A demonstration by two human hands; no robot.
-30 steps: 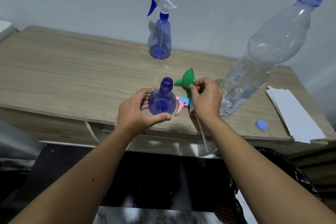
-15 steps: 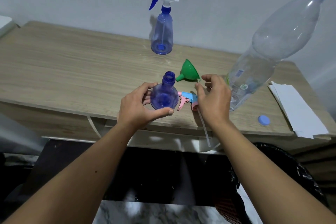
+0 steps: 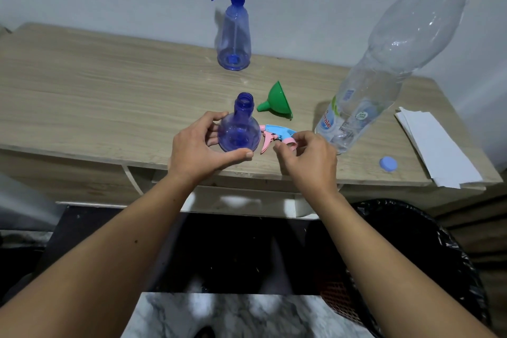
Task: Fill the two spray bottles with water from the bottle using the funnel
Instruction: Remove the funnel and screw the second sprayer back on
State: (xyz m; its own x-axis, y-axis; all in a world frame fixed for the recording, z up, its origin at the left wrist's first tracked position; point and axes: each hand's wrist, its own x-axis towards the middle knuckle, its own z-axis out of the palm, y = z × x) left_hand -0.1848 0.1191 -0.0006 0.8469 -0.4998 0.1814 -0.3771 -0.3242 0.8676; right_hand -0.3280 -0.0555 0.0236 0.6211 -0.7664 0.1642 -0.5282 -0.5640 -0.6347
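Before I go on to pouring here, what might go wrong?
1. The open spray bottle stands near the table's front edge, held only by the left hand; a nudge may tip it off.
2. The funnel lies on its side, not yet in the neck, so pouring now would likely spill.
3. The tall water bottle stands uncapped beside the right hand; a bump could topple it.
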